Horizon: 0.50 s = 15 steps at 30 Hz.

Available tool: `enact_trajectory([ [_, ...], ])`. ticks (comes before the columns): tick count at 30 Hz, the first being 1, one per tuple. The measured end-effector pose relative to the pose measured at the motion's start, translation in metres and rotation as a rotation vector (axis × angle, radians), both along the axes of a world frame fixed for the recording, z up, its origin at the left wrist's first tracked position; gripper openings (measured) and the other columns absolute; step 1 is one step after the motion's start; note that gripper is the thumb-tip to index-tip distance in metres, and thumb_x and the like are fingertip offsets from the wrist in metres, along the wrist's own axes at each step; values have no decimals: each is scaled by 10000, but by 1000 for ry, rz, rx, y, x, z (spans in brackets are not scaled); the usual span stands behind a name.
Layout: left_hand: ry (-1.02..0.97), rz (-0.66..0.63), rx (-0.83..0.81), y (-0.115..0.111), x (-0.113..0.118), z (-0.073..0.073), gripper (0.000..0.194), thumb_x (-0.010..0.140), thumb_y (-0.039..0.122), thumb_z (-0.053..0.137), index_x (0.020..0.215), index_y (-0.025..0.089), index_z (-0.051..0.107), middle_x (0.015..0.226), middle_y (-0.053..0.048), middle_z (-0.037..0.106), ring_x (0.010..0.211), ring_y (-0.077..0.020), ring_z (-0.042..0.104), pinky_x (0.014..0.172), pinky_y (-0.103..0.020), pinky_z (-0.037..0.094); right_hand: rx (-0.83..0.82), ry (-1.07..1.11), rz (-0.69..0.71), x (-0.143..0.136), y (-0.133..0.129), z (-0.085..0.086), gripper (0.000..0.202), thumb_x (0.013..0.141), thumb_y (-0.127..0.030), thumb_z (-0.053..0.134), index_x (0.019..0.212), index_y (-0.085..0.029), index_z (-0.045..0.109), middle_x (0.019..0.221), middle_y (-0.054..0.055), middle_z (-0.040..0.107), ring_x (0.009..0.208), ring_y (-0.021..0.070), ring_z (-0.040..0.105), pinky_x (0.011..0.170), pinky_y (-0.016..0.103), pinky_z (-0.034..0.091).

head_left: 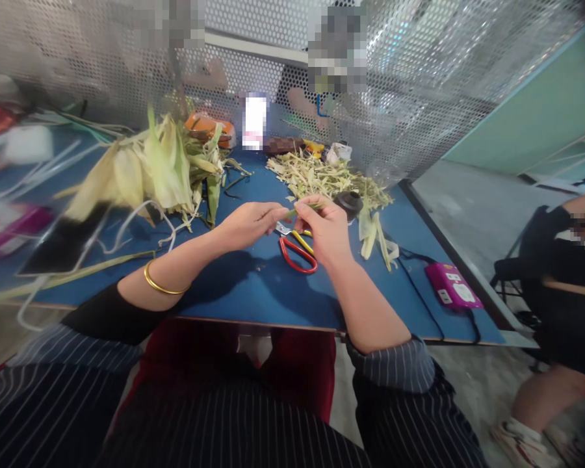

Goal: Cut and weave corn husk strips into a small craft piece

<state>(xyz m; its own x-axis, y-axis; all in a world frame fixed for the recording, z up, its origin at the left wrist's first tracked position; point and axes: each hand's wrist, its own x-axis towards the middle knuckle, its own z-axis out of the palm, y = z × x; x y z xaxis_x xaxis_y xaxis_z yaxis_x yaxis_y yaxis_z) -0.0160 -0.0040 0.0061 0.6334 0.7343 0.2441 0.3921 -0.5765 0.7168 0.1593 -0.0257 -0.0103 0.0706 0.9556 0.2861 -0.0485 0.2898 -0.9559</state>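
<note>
A thin green husk strip (pixel 295 212) spans the gap between my two hands above the blue table. My left hand (pixel 256 223) pinches its left end, and my right hand (pixel 324 227) grips the other end with bent fingers. Scissors with red and yellow handles (pixel 298 261) lie on the table just below, their blades partly hidden by my hands. Beyond my right hand spreads a heap of cut husk pieces (pixel 322 175). A dark round object (pixel 350 203) stands beside that hand. Large pale corn husks (pixel 151 169) are piled at the left.
A dark phone (pixel 65 240) and white cables lie at the left. A lit screen (pixel 254 123) and an orange packet (pixel 212 130) stand at the back by a perforated panel. A purple pack (pixel 453 286) is at the right edge; a person (pixel 560 292) sits beyond.
</note>
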Motion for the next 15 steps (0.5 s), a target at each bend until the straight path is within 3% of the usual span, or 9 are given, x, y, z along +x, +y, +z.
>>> enact_trajectory([
  [3,-91,-16,-130,2,2,-5,313,920,356,416,689,170,517,635,13,525,508,-86,474,545,-228,381,-13,-28,32,-2,0,-4,232,741,-402,716,765,-200,606,555,-46,590,488,78,520,496,227,416],
  [5,-110,6,-133,3,3,-8,279,897,324,449,685,167,542,633,9,539,508,-87,478,534,-228,376,-14,-36,44,-2,0,-6,230,746,-403,711,772,-200,605,554,-45,588,492,80,520,502,231,420],
  [12,30,69,186,5,3,-11,272,889,280,456,738,175,656,718,-24,647,672,-132,552,670,-258,390,-53,-81,24,-5,-2,-6,190,766,-373,683,755,-203,596,526,-48,561,479,86,515,492,238,428],
  [15,102,126,283,4,2,-9,259,882,253,451,776,178,675,753,-33,663,703,-148,563,673,-261,384,-50,-117,25,0,-1,-2,217,782,-412,659,799,-199,619,615,-23,607,501,86,538,496,239,444],
])
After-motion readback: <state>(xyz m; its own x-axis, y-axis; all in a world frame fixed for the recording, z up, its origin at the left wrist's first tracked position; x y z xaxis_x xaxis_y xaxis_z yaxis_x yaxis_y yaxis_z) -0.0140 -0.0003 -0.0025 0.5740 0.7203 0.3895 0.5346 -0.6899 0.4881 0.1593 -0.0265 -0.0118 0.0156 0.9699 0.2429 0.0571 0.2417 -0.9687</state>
